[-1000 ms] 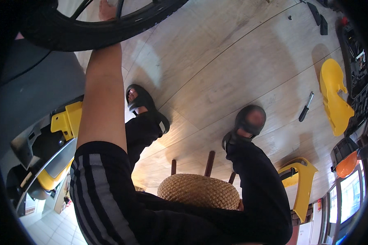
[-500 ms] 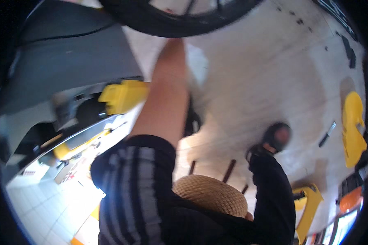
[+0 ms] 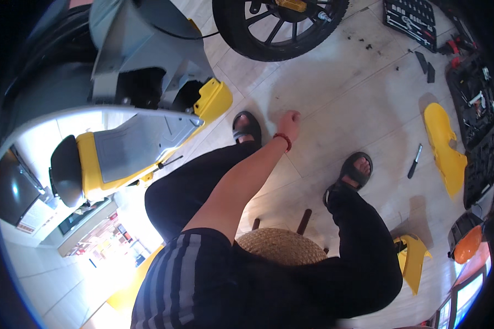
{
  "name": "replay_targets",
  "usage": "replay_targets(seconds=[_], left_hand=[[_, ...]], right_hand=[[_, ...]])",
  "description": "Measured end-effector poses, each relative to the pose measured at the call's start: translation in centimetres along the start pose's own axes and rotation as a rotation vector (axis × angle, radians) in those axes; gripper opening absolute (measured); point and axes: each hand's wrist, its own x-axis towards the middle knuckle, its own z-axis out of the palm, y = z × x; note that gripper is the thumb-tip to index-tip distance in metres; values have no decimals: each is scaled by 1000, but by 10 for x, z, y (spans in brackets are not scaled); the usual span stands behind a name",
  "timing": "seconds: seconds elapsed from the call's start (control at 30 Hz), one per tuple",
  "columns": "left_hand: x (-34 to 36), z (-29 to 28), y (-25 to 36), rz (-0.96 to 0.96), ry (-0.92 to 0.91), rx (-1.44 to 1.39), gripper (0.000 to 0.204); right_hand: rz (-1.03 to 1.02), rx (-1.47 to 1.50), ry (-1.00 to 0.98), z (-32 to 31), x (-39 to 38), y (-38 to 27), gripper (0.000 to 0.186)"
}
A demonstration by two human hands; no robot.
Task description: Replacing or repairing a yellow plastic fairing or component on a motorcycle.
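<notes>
My left arm reaches up from the bottom, with a red bead bracelet at the wrist. My left hand [image 3: 289, 122] hangs above the floor between my sandals [image 3: 247, 127], its fingers curled; whatever they might hold is hidden. Above it is a black spoked wheel [image 3: 274, 35], not touched by the hand. A long screwdriver-like tool [image 3: 414, 163] lies to the right beside a curved yellow panel [image 3: 442, 140]. My right hand is not in view.
Scooter body [image 3: 132, 66] with yellow parts stands at left. Open tool cases [image 3: 472, 104] and a socket set [image 3: 409, 16] line the right. Small black pieces [image 3: 425, 66] lie on the floor. A woven stool [image 3: 280, 244] is under me; an orange-topped item [image 3: 466, 241] sits lower right.
My left hand has come away from the wheel and down to above the floor near my feet. The view has turned, so more of the scooter body and tool cases shows.
</notes>
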Motion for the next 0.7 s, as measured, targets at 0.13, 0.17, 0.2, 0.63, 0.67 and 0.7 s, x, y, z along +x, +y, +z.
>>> replay_targets(seconds=[0.13,0.17,0.2,0.63,0.67,0.7], left_hand=[[-62,-25,43,253,-467,43,20],[-73,-33,53,306,-590,77,19],[-80,-42,60,319,-580,64,19],[-182,-264,178,448,-929,-195,16],[-183,-274,184,409,-932,-264,16],[-185,-274,197,401,-982,-386,15]], right_hand=[[-50,-86,82,-44,-37,20,38],[-68,-108,105,-55,-45,24,38],[-91,-126,127,-63,-50,23,38],[-230,-715,566,-177,-166,-40,34],[-258,-68,531,-199,-198,-121,36],[-356,156,713,-207,-268,-220,41]])
